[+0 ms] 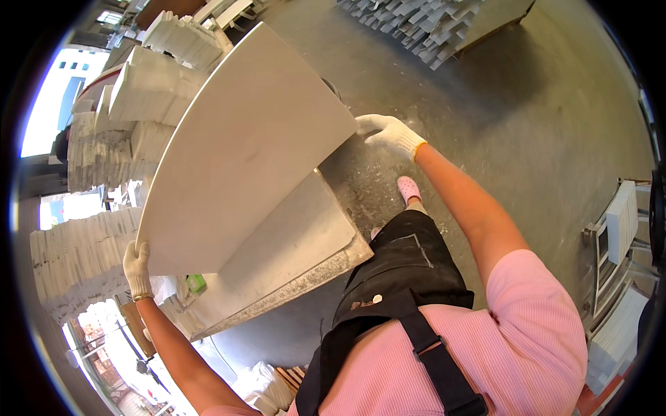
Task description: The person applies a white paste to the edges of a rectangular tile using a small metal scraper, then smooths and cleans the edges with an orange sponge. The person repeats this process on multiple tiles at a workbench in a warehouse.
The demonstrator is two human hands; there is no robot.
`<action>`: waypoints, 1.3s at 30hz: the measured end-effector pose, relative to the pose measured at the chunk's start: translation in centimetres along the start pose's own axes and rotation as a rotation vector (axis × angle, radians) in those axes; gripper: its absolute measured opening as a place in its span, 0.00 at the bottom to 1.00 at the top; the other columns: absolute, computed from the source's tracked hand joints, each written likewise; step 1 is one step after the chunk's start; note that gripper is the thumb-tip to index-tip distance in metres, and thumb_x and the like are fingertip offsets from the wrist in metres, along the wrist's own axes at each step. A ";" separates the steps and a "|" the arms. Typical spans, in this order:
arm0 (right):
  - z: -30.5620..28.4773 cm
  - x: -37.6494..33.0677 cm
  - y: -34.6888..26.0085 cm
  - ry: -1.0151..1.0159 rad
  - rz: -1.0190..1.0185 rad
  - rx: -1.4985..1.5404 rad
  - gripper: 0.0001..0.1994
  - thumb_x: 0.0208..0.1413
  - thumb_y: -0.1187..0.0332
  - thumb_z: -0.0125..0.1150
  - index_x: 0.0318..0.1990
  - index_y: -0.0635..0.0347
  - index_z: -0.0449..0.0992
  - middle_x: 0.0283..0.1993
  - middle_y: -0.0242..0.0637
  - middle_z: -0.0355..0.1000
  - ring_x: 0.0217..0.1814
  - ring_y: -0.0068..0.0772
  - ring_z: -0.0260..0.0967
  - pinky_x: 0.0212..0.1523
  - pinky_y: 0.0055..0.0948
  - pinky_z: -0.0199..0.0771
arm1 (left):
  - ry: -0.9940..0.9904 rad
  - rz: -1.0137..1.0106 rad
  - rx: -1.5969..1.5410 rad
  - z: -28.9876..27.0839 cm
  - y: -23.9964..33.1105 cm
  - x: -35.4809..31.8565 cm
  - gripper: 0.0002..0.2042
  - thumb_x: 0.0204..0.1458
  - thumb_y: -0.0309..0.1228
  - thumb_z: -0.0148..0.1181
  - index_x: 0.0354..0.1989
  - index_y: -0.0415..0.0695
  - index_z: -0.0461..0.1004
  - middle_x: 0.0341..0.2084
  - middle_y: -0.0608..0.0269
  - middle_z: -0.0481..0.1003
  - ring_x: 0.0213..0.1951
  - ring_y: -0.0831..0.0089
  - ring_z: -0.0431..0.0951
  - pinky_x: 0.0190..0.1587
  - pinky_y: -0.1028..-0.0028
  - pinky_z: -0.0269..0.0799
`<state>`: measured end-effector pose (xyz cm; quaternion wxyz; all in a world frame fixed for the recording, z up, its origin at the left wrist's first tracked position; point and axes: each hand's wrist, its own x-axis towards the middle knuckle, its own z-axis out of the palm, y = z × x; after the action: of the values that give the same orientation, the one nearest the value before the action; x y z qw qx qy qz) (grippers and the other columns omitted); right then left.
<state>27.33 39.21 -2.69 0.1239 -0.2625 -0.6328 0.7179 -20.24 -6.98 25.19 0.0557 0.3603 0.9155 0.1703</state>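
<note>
Board, broad, flat and white, tilted over the dusty white desk! White-gloved left hand clamped its edge; white-gloved right hand touched its corner, grip unclear; even two-sided support seemed wisest.

Panel looked smooth and matt, pale, with a faint smudge on the face; base material couldn't be told. Worktop was flat and dull, its side edge rough, mottled and crusty. Left glove and right glove: knitted cloth, matt, ribbed cuffs. Shirt was ribbed cloth, apron matt black fabric, strap woven webbing. Clog read as moulded plastic, perforated. Floor looked like concrete, smooth, slight sheen, pale specks and scuffs
</note>
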 end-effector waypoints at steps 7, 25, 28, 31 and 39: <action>-1.3 0.0 -2.1 0.014 -0.002 0.043 0.34 0.48 0.75 0.65 0.68 0.59 0.70 0.63 0.48 0.73 0.66 0.39 0.68 0.68 0.36 0.64 | 0.004 0.024 -0.049 0.1 -0.7 0.8 0.27 0.57 0.56 0.64 0.37 0.37 0.75 0.26 0.70 0.68 0.32 0.80 0.64 0.35 0.75 0.64; 5.2 -0.9 -19.6 0.050 -0.374 0.179 0.35 0.68 0.45 0.53 0.71 0.64 0.63 0.70 0.44 0.65 0.74 0.34 0.58 0.74 0.35 0.52 | 0.312 0.086 0.130 1.1 4.9 -5.4 0.17 0.39 0.41 0.72 0.28 0.39 0.77 0.26 0.53 0.76 0.34 0.52 0.75 0.42 0.58 0.70; 6.7 -1.2 -20.7 0.025 -0.382 0.264 0.37 0.70 0.41 0.44 0.72 0.65 0.60 0.71 0.43 0.63 0.75 0.34 0.56 0.75 0.35 0.50 | 0.367 0.092 0.174 1.8 6.1 -7.7 0.16 0.39 0.40 0.72 0.27 0.41 0.77 0.27 0.55 0.77 0.36 0.55 0.74 0.45 0.60 0.69; 7.4 -1.4 -19.4 0.039 -0.405 0.338 0.40 0.71 0.37 0.35 0.74 0.65 0.56 0.74 0.43 0.57 0.78 0.33 0.50 0.76 0.35 0.46 | 0.404 0.115 0.154 2.0 7.2 -10.5 0.14 0.38 0.38 0.73 0.27 0.43 0.78 0.28 0.58 0.77 0.38 0.57 0.74 0.47 0.62 0.68; 7.8 -7.3 -17.7 0.204 -0.292 0.260 0.46 0.65 0.29 0.36 0.77 0.57 0.50 0.80 0.35 0.47 0.80 0.33 0.44 0.77 0.39 0.37 | 0.527 0.245 0.147 3.9 9.2 -17.6 0.12 0.36 0.33 0.74 0.28 0.46 0.78 0.31 0.61 0.79 0.41 0.59 0.75 0.51 0.63 0.65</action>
<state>26.46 31.88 16.65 0.3228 -0.2212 -0.5505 0.7374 -0.60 -11.62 24.44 -0.2312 0.4144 0.8579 0.1969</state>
